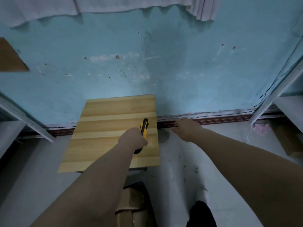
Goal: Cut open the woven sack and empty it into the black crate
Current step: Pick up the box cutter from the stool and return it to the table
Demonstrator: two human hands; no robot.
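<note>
A white woven sack [177, 163] with dirt marks stands upright right of a wooden tabletop [105, 128]. My right hand [188, 128] is at the sack's top edge near the wall, fingers curled over the fabric. Over the tabletop's right side, my left hand [132, 140] grips a yellow and black utility knife [144, 126], its tip pointing away from me. I cannot see whether the blade is out. No black crate is clearly in view.
A blue wall [164, 71] stands close behind the table. Metal shelf racks flank the space on the left [24, 117] and right [270, 99]. A cardboard box [131, 203] sits under the table. Something dark [201, 213] lies low by the sack.
</note>
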